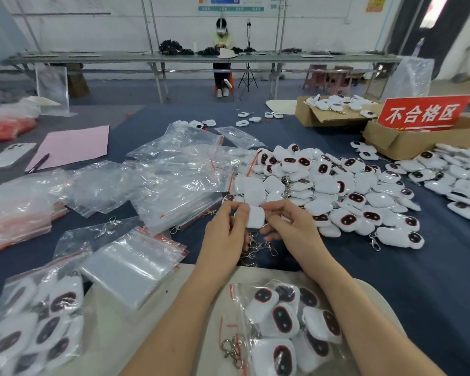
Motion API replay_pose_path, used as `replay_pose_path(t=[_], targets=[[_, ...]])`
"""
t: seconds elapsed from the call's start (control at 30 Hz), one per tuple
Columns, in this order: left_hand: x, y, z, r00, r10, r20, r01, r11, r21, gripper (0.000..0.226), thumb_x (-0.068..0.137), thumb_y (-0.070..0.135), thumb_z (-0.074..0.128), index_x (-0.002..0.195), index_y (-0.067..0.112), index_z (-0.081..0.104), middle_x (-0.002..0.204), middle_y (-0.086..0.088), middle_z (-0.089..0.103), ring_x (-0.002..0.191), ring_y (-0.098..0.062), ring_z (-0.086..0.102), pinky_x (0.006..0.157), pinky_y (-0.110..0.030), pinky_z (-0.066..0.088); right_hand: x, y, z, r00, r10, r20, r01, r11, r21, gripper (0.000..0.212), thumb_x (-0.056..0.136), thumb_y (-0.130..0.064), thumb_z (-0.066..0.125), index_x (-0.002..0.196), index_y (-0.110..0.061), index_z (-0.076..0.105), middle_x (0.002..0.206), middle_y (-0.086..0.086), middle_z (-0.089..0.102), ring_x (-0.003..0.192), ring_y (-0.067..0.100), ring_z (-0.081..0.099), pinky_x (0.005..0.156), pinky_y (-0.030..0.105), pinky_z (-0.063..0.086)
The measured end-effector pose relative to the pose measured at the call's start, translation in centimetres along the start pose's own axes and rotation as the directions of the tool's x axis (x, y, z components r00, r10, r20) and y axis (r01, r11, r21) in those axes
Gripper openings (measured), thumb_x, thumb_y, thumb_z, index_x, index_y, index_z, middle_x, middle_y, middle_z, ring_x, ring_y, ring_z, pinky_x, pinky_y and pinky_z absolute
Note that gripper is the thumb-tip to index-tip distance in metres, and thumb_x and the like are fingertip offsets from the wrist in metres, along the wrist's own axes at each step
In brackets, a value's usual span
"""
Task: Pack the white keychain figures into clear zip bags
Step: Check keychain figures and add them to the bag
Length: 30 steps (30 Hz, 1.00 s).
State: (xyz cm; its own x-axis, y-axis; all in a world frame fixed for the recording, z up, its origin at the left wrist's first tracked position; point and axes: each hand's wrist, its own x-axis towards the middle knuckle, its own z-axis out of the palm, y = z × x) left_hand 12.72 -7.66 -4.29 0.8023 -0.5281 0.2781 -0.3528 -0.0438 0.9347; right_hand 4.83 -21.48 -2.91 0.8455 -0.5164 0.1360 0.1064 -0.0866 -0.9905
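My left hand and my right hand both hold a small stack of white keychain figures above the table, plain backs towards me. Their metal chains and clasps dangle below my fingers. A big heap of loose white figures with dark oval faces lies just beyond and to the right. On my lap sits a clear zip bag holding several figures, its mouth at the left. Empty clear zip bags with red seal strips are spread to the left.
A filled bag of figures lies at the lower left beside a stack of flat bags. Cardboard boxes and a red sign stand at the back right. A phone, pen and pink sheet lie far left.
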Motion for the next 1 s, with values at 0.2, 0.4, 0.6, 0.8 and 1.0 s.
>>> replay_pose_path(t=[0.2,0.4,0.6,0.8,1.0], targets=[[-1.4,1.1,-0.9,0.999,-0.044,-0.002,0.043,0.994,-0.1,0.01,0.104,0.043,0.052,0.098,0.043,0.061,0.083,0.001,0.074,0.067,-0.014,0.065,0.067,-0.032,0.053,-0.2,-2.0,-0.6,0.995,0.082,0.062,-0.065,0.969,-0.239,0.027,0.097,-0.002,0.054,0.097,-0.025,0.069,0.091,0.003,0.071,0.073,0.011,0.068,0.069,0.023,0.058],[-6.6,1.4,-4.3,0.998,-0.045,0.044,0.046,0.998,-0.03,0.013,0.097,0.04,0.061,0.108,0.048,0.06,0.078,0.011,0.066,0.061,-0.002,0.056,0.06,-0.021,0.052,-2.8,-5.4,-0.7,0.96,0.044,0.278,0.123,0.824,-0.553,0.022,0.098,-0.022,0.057,0.097,-0.041,0.069,0.095,-0.017,0.072,0.089,-0.004,0.066,0.082,0.013,0.048],[-11.2,2.3,-7.6,0.987,-0.025,0.157,-0.006,0.981,0.192,0.036,0.084,0.058,0.06,0.118,0.047,0.056,0.087,0.006,0.073,0.068,-0.013,0.069,0.064,-0.034,0.058,-5.3,-6.2,1.6,0.811,0.272,0.518,0.286,0.588,-0.757,0.033,0.1,-0.042,0.053,0.127,-0.03,0.065,0.123,-0.014,0.066,0.103,0.0,0.059,0.09,0.018,0.042],[-13.7,2.8,-9.0,0.961,-0.007,0.275,-0.056,0.974,0.221,0.033,0.086,0.056,0.06,0.116,0.045,0.054,0.074,0.004,0.066,0.056,-0.003,0.049,0.057,-0.021,0.042,-5.9,-5.6,1.5,0.828,0.277,0.487,0.197,0.67,-0.716,0.016,0.097,-0.032,0.061,0.105,-0.028,0.074,0.088,-0.021,0.071,0.074,-0.007,0.062,0.066,0.007,0.042],[-14.0,3.2,-8.0,0.942,-0.08,0.326,0.034,0.989,0.145,0.039,0.088,0.044,0.07,0.123,0.036,0.054,0.099,0.0,0.075,0.068,-0.021,0.064,0.069,-0.045,0.06,-6.1,-5.5,1.3,0.856,0.243,0.457,0.145,0.735,-0.662,0.014,0.098,-0.026,0.061,0.094,-0.035,0.071,0.079,-0.026,0.068,0.067,-0.013,0.059,0.062,0.003,0.041]])
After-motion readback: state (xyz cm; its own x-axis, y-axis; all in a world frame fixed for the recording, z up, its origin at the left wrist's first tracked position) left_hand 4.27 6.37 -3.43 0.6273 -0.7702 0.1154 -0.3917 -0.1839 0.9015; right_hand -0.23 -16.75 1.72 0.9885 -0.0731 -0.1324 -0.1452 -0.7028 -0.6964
